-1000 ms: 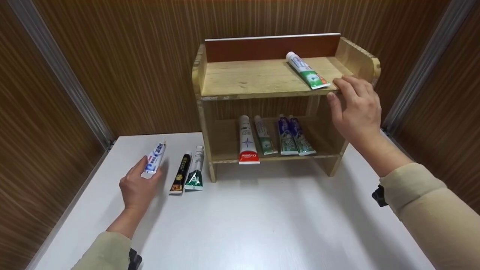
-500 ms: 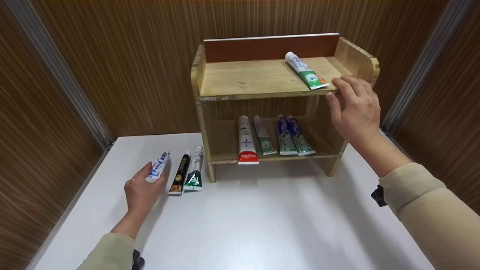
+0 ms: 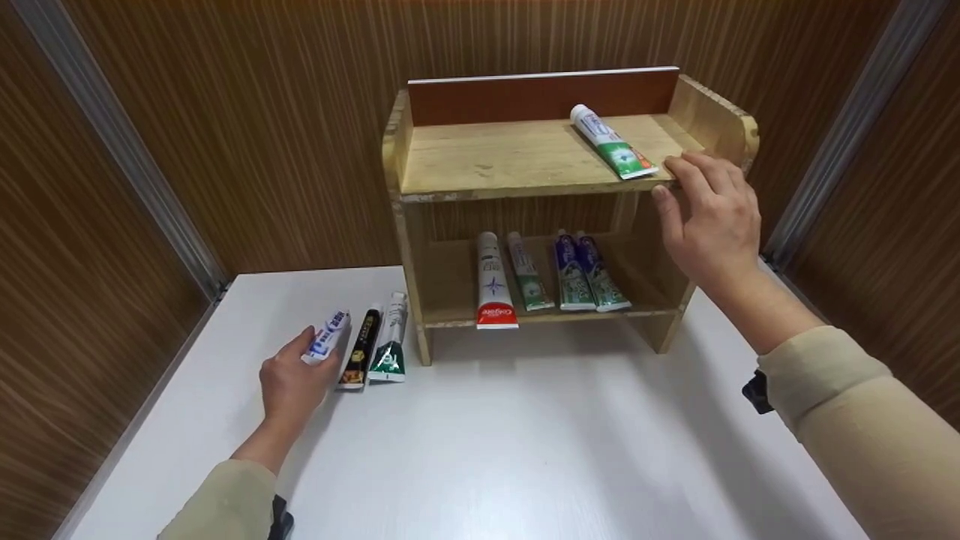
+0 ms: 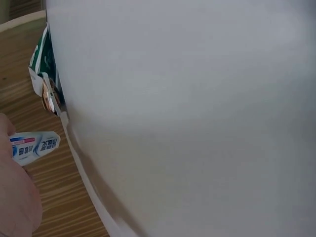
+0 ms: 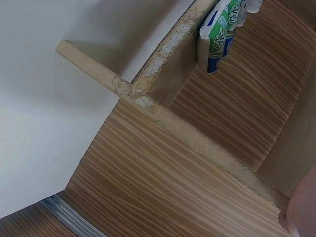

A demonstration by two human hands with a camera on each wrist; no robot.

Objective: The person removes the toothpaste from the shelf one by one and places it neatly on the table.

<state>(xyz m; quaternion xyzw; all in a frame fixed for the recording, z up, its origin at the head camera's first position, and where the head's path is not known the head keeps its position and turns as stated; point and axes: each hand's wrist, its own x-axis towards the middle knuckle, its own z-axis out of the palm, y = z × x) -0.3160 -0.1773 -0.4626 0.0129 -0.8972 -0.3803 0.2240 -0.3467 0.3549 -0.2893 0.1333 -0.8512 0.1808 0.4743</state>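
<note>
My left hand [image 3: 296, 379] pinches a white and blue toothpaste tube [image 3: 330, 336] between thumb and fingers, just left of two tubes lying on the table. Nearer of these is a black and gold tube [image 3: 361, 349]; beside it lies a white and green tube [image 3: 390, 337]. The left wrist view also shows the held tube [image 4: 37, 146], its printed cap end pointing away from the hand. At the right, my right hand [image 3: 716, 217] holds the front edge of the top board of a small wooden shelf [image 3: 480, 161], fingers above and thumb below. A white and green tube [image 3: 613, 142] lies beside its fingertips.
On the lower level lie a white and red Colgate tube [image 3: 493, 281], a slim white and green tube [image 3: 529, 271] and two blue and green tubes [image 3: 574, 274]. The white table [image 3: 487, 450] extends in front. Wood-grain walls [image 3: 262, 135] enclose the sides and back.
My left hand has moved right and slightly toward me with the white and blue toothpaste tube, coming close to the black tube. The right hand has kept its place on the shelf.
</note>
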